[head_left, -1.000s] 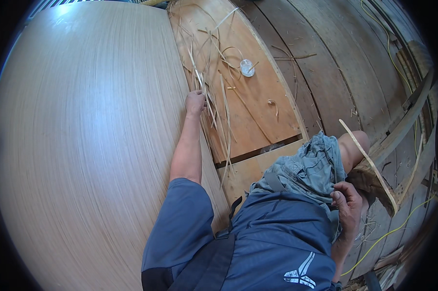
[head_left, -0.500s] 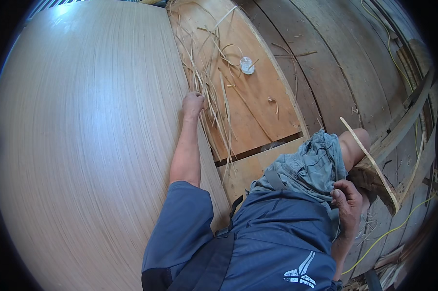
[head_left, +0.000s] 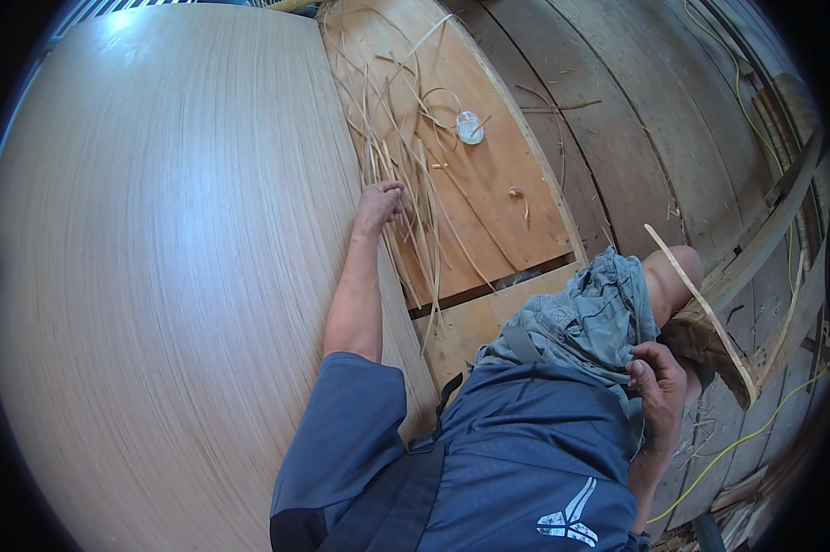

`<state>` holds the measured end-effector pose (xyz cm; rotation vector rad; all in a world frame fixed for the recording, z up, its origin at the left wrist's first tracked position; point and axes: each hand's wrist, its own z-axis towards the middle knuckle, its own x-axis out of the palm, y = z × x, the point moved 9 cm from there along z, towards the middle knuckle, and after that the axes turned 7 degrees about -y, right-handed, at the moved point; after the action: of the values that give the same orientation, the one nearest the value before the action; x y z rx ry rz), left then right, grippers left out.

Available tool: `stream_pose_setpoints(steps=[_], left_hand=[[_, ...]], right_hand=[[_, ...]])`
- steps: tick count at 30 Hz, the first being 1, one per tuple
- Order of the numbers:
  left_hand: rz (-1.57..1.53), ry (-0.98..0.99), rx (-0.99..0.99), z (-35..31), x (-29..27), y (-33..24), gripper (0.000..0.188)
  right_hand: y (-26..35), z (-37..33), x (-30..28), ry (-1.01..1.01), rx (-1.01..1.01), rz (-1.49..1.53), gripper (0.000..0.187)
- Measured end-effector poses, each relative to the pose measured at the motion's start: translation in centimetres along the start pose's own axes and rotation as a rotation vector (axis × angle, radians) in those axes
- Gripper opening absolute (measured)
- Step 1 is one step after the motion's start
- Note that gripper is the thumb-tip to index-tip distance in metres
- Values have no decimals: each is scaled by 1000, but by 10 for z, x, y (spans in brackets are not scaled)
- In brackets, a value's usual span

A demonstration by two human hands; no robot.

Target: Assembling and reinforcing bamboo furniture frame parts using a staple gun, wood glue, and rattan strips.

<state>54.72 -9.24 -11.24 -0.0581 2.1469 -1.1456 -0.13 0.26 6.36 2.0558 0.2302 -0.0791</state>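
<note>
My left hand (head_left: 378,204) is closed on thin pale wood strips (head_left: 421,179), at the right edge of a large wood-grained panel (head_left: 185,239). The strips lie in a loose tangle on an orange-brown board (head_left: 498,207), some sticking out past my fingers. How many strips the hand grips is hidden. My right hand (head_left: 658,382) rests by my thigh at the hem of green shorts (head_left: 580,317), its fingers curled and thumb pressed in. Whatever it may pinch cannot be made out.
A small clear round dish (head_left: 469,128) and a curled shaving (head_left: 519,195) sit on the board. A long flat wood stick (head_left: 700,299) leans over a rough wood block (head_left: 704,345) beside my knee. A yellow cord (head_left: 746,437) crosses the plank floor (head_left: 617,120) at right.
My left hand has shifted slightly right and nearer to me, and the strips around it have spread to the right. My right hand has stayed in place.
</note>
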Motion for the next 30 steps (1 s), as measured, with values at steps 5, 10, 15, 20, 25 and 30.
stream_pose_setpoints(steps=[5, 10, 15, 20, 25, 30], left_hand=[[628, -357, 292, -9, -13, -17, 29], [519, -217, 196, -4, -8, -2, 25], [145, -109, 36, -20, -20, -8, 18], [-185, 68, -142, -50, -15, -21, 10], [-301, 44, -346, -74, -15, -8, 8], [-984, 271, -490, -129, 37, -33, 11]], right_hand=[[0, 0, 0, -10, 3, -15, 18], [1, 0, -1, -10, -2, -14, 19], [7, -2, 1, 10, -37, -54, 19], [13, -3, 7, 34, -42, -21, 20], [17, -7, 18, 99, -53, 26, 18], [30, -9, 34, 193, -155, 17, 19]])
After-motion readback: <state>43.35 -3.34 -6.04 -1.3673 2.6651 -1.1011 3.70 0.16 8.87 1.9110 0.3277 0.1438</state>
